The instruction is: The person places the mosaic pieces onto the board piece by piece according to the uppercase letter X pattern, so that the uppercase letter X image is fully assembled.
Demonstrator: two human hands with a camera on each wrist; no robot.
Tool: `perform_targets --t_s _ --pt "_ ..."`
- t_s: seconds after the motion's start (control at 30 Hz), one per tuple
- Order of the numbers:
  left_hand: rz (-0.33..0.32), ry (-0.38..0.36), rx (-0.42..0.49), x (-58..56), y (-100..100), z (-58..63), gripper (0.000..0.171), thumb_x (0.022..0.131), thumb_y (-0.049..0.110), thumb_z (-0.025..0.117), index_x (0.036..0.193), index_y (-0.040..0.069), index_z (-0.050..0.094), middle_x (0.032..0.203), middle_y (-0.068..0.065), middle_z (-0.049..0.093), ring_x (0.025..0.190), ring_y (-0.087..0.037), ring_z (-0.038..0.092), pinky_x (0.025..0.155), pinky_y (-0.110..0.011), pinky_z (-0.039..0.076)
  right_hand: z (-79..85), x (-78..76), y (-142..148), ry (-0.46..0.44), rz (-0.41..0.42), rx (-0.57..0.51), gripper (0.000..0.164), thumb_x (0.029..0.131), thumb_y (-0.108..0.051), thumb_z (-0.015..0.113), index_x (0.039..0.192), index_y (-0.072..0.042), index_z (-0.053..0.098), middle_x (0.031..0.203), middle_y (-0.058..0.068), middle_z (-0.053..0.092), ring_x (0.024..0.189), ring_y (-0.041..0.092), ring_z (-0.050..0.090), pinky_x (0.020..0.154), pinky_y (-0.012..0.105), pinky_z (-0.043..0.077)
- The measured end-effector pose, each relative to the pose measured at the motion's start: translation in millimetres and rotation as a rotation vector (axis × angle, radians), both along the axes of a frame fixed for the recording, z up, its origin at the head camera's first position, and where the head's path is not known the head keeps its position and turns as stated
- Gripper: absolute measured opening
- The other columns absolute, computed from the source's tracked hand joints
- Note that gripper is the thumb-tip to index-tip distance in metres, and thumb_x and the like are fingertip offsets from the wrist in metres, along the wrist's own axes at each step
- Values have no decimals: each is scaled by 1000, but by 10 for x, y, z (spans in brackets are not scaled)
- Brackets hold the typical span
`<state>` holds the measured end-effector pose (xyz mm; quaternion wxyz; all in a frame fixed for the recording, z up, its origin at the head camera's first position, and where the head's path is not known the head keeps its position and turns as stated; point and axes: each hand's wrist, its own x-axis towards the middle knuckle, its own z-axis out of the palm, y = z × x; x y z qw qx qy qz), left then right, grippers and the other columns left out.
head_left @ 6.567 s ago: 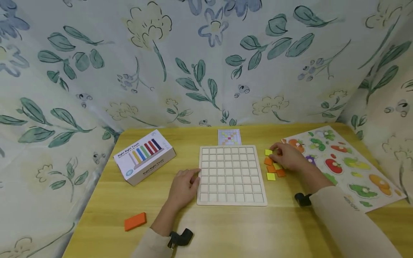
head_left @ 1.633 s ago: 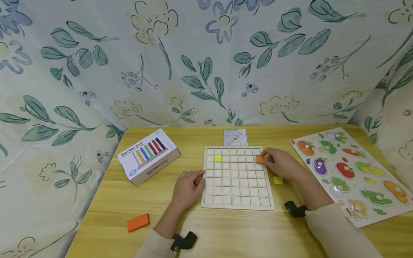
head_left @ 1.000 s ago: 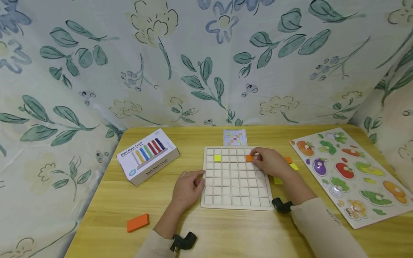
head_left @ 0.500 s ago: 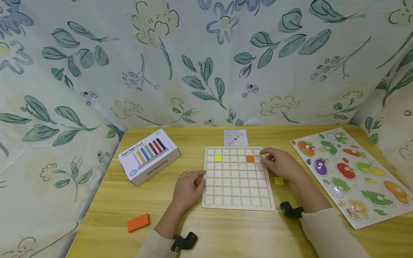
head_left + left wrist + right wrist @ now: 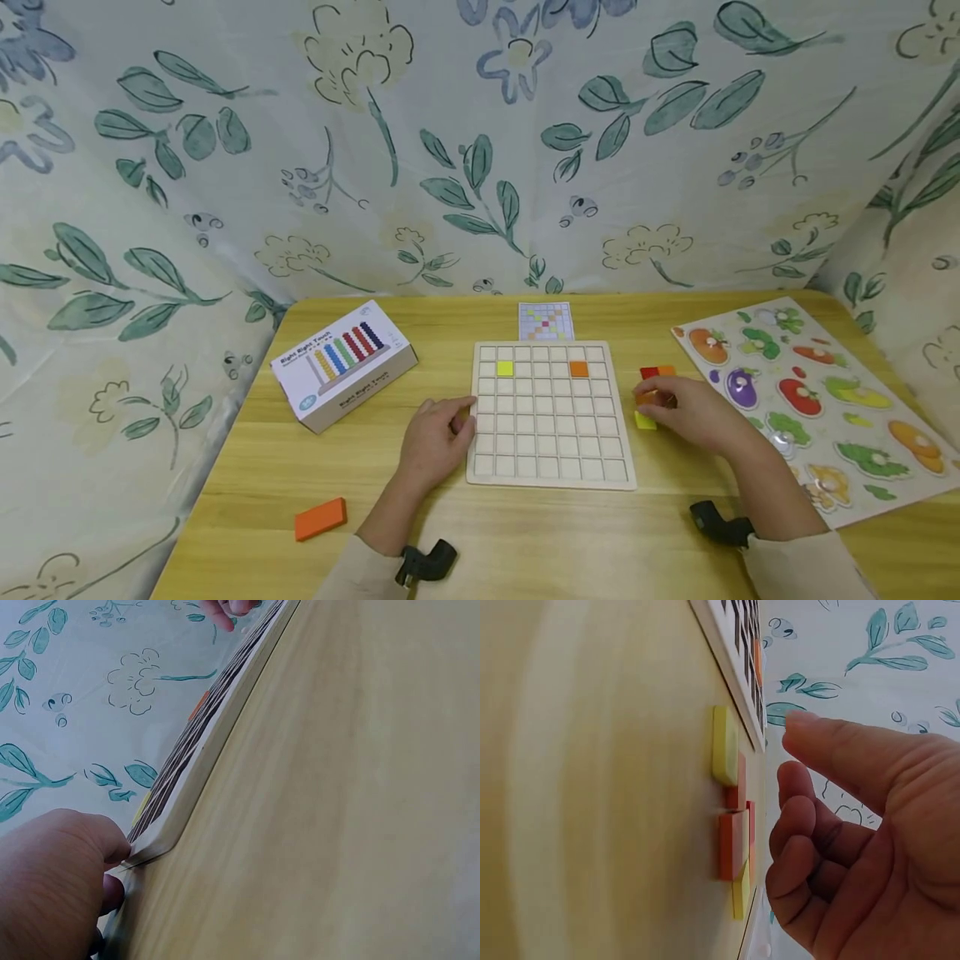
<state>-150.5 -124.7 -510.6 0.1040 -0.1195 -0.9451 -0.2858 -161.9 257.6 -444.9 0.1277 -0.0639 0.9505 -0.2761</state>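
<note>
A pale gridded wooden board (image 5: 551,421) lies mid-table, with one yellow square tile (image 5: 505,368) and one orange square tile (image 5: 579,369) in its second row from the back. My left hand (image 5: 437,442) touches the board's left edge with its index finger; the left wrist view has that finger against a board corner (image 5: 161,844). Over the loose tiles right of the board is my right hand (image 5: 697,414), fingers loosely bent. Among them show a red tile (image 5: 648,372) and a yellow tile (image 5: 645,422). In the right wrist view a gap separates fingers from tiles.
Behind the board lies a pattern card (image 5: 545,322). A white box (image 5: 345,364) with a bead-frame picture is at the back left, an orange block (image 5: 320,519) at the front left. The vegetable knob puzzle (image 5: 813,429) occupies the right side.
A yellow and an orange tile have come onto the board from the loose tiles. My right hand released the orange one and moved right, back over the tiles. The left hand stays at the edge.
</note>
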Motion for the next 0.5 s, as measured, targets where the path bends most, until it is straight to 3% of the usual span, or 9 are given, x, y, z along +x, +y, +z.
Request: perform_targets --t_s 0.2,0.5 --pt "-11 21 1 1 -4 -6 29 93 26 70 120 19 76 70 13 58 70 -7 42 63 -20 32 -68 122 90 -44 -12 -1 24 92 -19 74 114 -10 73 88 1 58 82 19 51 68 29 40" --pt "-13 37 6 17 -1 17 28 92 24 71 118 17 76 69 12 57 69 -6 42 63 -21 33 -131 172 158 -78 -41 2 24 91 -24 76 111 -13 69 89 2 57 82 20 50 69 33 39"
